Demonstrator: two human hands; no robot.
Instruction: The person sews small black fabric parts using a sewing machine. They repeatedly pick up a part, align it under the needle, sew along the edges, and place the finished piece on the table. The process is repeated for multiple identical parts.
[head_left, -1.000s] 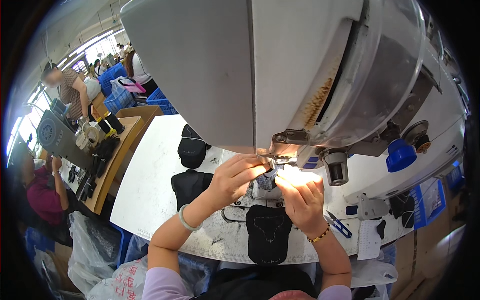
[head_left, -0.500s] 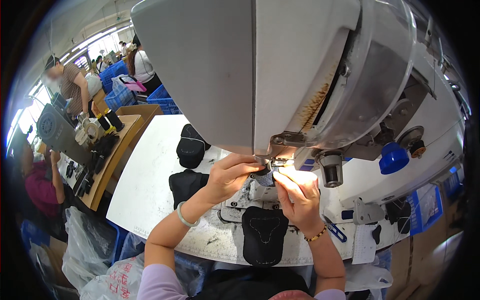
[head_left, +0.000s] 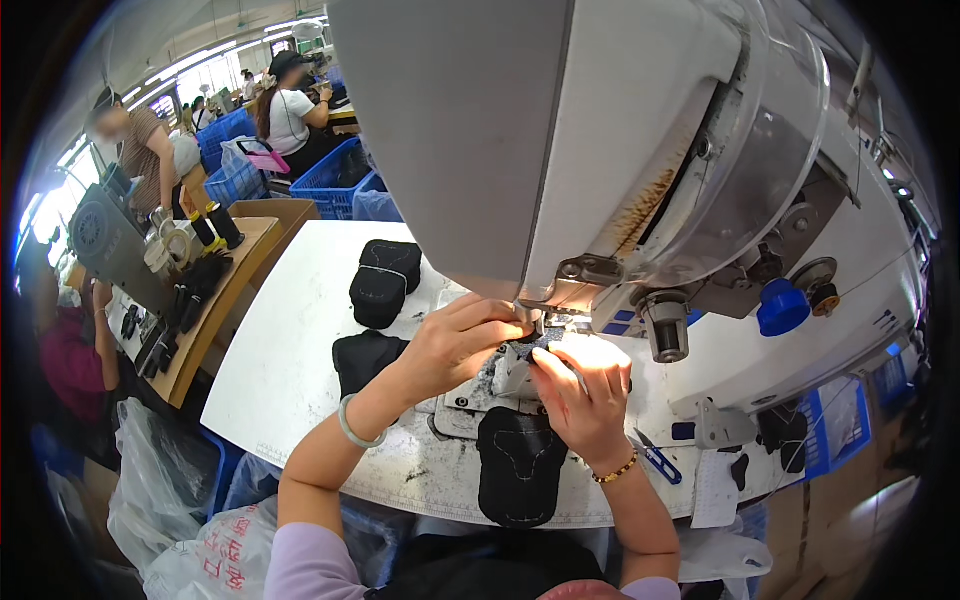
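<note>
Under the head of a large grey-white sewing machine (head_left: pixel 450 150), both my hands meet at the lit needle area. My left hand (head_left: pixel 462 345), with a pale bangle at its wrist, pinches a small dark fabric piece (head_left: pixel 530 346), mostly hidden by fingers. From the other side, my right hand (head_left: pixel 588 390), wearing a beaded bracelet, closes thumb and finger on its near edge. Just below my hands, a black rounded fabric piece (head_left: pixel 519 468) with pale stitched lines lies at the table's front edge.
On the white table (head_left: pixel 290 330) lie a black pouch-like piece (head_left: pixel 385 282) and another black piece (head_left: pixel 366 362) left of my arm. A blue-handled cutter (head_left: pixel 657 460) lies right of my wrist. Blue baskets (head_left: pixel 330 178) and plastic bags (head_left: pixel 165 480) stand around; other people work at the left.
The whole view has shifted a little as my head moved. My right fingers have changed their hold slightly at the small fabric piece; my left hand still pinches it beside the needle.
</note>
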